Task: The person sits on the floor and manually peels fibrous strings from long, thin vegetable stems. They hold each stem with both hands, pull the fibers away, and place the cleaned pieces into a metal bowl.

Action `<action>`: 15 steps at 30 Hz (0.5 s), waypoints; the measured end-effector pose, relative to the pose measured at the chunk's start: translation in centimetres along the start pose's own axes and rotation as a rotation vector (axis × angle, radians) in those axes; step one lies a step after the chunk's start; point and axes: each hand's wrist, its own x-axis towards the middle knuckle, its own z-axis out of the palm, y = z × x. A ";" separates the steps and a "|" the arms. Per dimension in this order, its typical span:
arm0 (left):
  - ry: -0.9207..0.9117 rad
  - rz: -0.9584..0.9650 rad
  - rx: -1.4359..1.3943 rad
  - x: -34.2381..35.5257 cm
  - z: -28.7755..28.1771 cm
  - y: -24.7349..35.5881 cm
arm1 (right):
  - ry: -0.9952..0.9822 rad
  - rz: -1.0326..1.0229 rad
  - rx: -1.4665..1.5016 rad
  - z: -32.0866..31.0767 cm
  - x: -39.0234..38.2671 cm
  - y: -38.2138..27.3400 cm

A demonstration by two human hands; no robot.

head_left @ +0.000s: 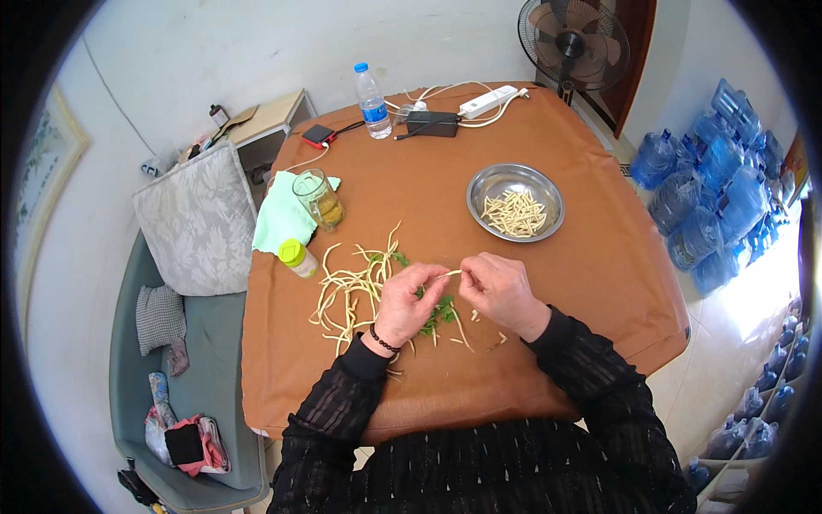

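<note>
Between my two hands a short pale long bean is stretched over the near middle of the table. My left hand, with a dark beaded bracelet at the wrist, pinches one end. My right hand pinches the other end. Left of my left hand lies a loose heap of pale long beans. Some green leaves and small scraps lie under and beside my hands. Beyond my right hand stands a steel bowl holding many short bean pieces.
A glass mug on a green cloth and a green-lidded jar stand at the left. Farther back are a water bottle, a black adapter and a white power strip. Brown cloth covers the table; a sofa adjoins its left.
</note>
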 end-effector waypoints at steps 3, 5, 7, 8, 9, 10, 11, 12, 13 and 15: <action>-0.034 -0.116 -0.128 -0.2 0.1 -0.1 | -0.051 0.223 0.258 0.5 -0.6 0.3; -0.076 -0.284 -0.348 -0.2 -0.2 -0.6 | -0.103 0.555 0.674 0.4 -0.5 0.7; -0.095 -0.366 -0.515 0.0 -0.4 -1.2 | -0.148 0.736 0.869 0.1 -0.4 1.1; -0.093 -0.365 -0.572 0.0 -0.4 -1.6 | -0.165 0.751 0.856 -0.1 -0.3 1.4; -0.091 -0.364 -0.627 0.1 -0.5 -1.9 | -0.183 0.766 0.844 -0.3 -0.2 1.7; -0.084 -0.374 -0.639 0.1 -0.5 -2.0 | -0.284 0.724 0.670 -0.4 -0.2 2.2; -0.062 -0.367 -0.610 0.1 -0.5 -1.9 | -0.381 0.677 0.495 -0.4 -0.3 2.8; -0.042 -0.362 -0.583 0.1 -0.5 -1.7 | -0.473 0.629 0.319 -0.5 -0.4 3.0; -0.022 -0.357 -0.556 0.1 -0.4 -1.4 | -0.377 0.550 0.335 -0.3 -0.4 2.8; -0.020 -0.312 -0.498 0.1 -0.2 -1.1 | -0.186 0.391 0.366 0.3 -0.6 1.9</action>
